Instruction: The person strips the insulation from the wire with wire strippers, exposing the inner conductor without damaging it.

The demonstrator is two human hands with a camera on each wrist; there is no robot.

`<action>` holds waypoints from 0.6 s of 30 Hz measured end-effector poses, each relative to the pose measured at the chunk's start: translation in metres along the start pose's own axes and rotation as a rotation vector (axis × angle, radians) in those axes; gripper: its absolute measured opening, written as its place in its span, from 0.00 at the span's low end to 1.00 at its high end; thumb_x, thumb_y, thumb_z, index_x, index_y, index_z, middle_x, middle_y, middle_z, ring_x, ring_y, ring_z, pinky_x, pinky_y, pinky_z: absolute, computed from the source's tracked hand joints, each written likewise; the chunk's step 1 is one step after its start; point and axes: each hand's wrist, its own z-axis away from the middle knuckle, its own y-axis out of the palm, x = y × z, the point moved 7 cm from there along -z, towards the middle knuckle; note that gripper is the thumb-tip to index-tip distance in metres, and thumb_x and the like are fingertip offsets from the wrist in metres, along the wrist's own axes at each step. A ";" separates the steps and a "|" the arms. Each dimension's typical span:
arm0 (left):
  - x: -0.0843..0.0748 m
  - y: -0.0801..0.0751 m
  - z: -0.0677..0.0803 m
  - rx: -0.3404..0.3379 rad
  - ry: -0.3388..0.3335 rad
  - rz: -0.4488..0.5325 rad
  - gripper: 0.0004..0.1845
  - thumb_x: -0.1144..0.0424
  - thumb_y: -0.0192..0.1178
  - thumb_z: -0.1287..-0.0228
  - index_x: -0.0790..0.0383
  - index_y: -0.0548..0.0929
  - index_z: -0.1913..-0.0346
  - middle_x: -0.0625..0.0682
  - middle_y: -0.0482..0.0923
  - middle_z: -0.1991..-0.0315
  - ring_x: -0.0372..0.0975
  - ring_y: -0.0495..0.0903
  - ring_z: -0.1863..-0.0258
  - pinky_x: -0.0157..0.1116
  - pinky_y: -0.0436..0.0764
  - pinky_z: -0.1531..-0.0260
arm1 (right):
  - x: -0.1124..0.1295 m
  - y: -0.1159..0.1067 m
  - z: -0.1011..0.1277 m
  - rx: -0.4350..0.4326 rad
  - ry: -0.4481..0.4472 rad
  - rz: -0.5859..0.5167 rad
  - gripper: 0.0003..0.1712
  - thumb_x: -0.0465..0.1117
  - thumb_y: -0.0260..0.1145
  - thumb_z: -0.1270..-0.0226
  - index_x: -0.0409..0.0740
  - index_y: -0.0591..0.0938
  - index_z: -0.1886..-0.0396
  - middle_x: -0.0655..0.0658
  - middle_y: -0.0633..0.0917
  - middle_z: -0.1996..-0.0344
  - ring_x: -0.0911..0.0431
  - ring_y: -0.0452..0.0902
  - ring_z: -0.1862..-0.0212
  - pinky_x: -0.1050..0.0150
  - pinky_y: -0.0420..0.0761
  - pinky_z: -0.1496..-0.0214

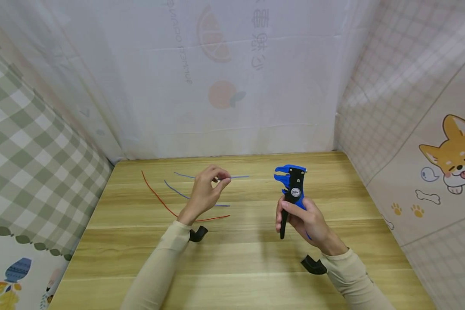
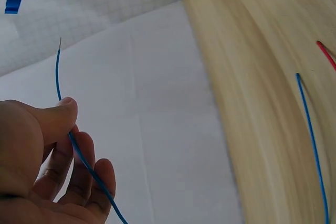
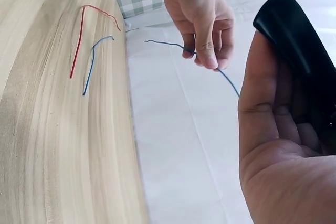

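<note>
Only the head view shows the stripper's [image 1: 292, 186] blue head; right hand [image 1: 308, 224] grips it. Left hand [image 1: 205, 192] pinches a thin blue wire [image 2: 58, 72], tip at 12 o'clock.

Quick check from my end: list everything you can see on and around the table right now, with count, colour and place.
held wire: one, blue, pinched above the table's far middle
loose blue wire: one, lying on the table left of centre
red wire: one, on the table, far left
wire stripper: one, blue and black, upright, right of centre
table: one, light wood
backdrop sheets: printed, around three sides
left hand: pinches the held wire
right hand: grips the wire stripper
</note>
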 end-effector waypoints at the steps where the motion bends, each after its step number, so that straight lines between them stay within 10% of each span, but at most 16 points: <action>1: 0.003 0.003 -0.001 0.008 -0.006 -0.002 0.02 0.71 0.74 0.25 0.63 0.93 0.55 0.58 0.90 0.56 0.49 0.89 0.57 0.55 0.90 0.54 | -0.001 0.000 0.000 0.001 0.001 0.001 0.15 0.31 0.41 0.07 0.37 0.76 0.48 0.47 0.87 0.61 0.56 0.91 0.60 0.57 0.93 0.54; 18: 0.050 0.037 -0.003 0.107 -0.159 -0.007 0.03 0.71 0.73 0.24 0.60 0.93 0.57 0.58 0.88 0.56 0.48 0.88 0.55 0.47 0.87 0.48 | -0.010 -0.005 0.001 -0.002 0.012 -0.014 0.13 0.32 0.43 0.06 0.36 0.76 0.47 0.47 0.87 0.62 0.56 0.91 0.61 0.57 0.94 0.53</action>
